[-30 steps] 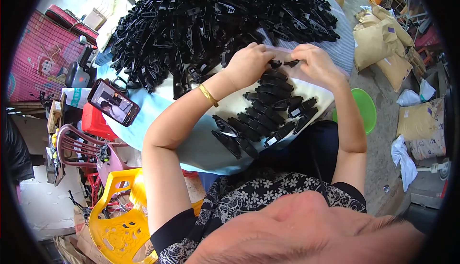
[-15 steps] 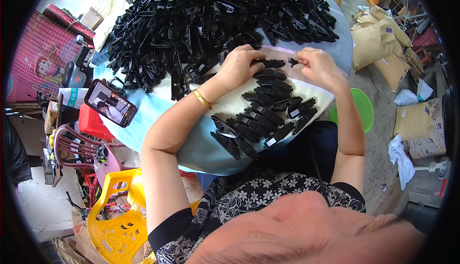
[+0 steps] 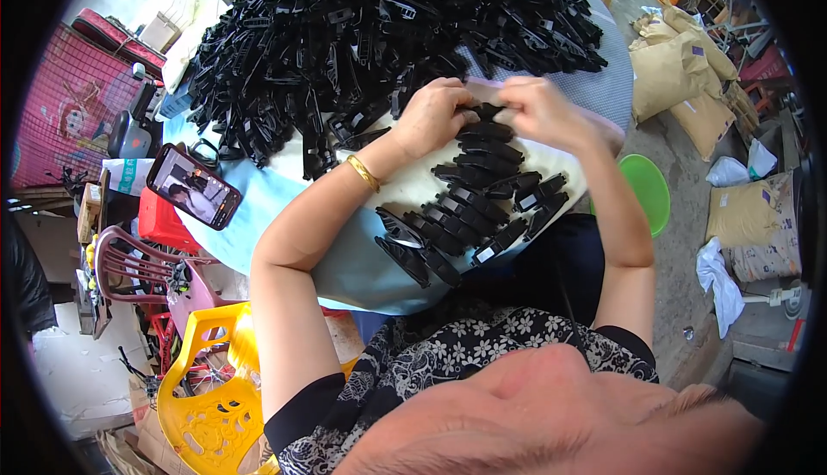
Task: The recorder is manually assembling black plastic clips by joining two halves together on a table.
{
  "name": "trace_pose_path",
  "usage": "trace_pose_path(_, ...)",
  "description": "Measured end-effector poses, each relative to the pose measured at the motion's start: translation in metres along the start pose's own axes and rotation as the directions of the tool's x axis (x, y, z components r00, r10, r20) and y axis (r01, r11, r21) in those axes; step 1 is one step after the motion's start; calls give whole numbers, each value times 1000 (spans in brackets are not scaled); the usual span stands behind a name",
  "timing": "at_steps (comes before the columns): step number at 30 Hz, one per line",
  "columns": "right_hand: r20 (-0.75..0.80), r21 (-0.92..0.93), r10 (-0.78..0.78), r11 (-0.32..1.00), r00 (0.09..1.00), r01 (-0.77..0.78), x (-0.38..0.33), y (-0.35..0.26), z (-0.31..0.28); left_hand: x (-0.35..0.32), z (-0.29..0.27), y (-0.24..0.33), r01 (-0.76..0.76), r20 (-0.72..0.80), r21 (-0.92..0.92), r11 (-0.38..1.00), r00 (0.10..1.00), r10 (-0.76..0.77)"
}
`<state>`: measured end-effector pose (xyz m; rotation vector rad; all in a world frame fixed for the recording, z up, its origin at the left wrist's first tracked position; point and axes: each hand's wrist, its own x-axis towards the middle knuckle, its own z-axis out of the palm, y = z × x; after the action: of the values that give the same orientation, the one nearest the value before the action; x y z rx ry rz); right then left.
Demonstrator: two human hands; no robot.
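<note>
My left hand point(image 3: 436, 117), a gold bangle at its wrist, pinches one end of a black plastic part point(image 3: 488, 111) at the near edge of the big pile. Against the other end of that part, my right hand point(image 3: 544, 115) is closed, its fingers somewhat blurred; any small piece in them is hidden. Just below my hands, several similar black plastic parts point(image 3: 488, 163) lie in a slanting row on the cloth, reaching to the table's near edge. A large heap of black plastic parts point(image 3: 388, 27) covers the far side of the table.
A phone point(image 3: 195, 186) showing a video stands at the table's left. Left of the table are a yellow plastic chair point(image 3: 211, 389) and a red stool point(image 3: 165, 219). At the right a green basin point(image 3: 644, 195) and brown sacks point(image 3: 668, 79) sit on the floor.
My right hand has moved left with the small black piece it was pinching, up to the part in my left hand. The left hand has stayed nearly in place.
</note>
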<state>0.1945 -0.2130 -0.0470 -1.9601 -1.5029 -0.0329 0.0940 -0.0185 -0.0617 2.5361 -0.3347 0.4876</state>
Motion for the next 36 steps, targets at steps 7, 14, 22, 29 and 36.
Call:
trace_pose_path(7, -83, 118, 40, 993, 996, -30, -2, 0, 7, -3, -1, 2, -37, 13, -11, 999, 999, 37)
trace_pose_path(14, 345, 201, 184, 943, 920, -264, 1, -11, -19, -9, -38, -3, 47, -205, 273, 961, 979, 10)
trace_pose_path(22, -393, -481, 84, 830, 916, -283, 31, 60, -10, -14, -24, -20, 200, -183, 522, 829, 976, -120)
trace_pose_path(29, -319, -461, 119, 847, 940, -263, 36, 62, -10, -11, -22, -10, 75, -282, 207, 976, 959, -14)
trace_pose_path(36, -20, 184, 184, 967, 983, -177, 17, 20, -11, -11, -12, -3, 70, 32, -115, 991, 997, -67)
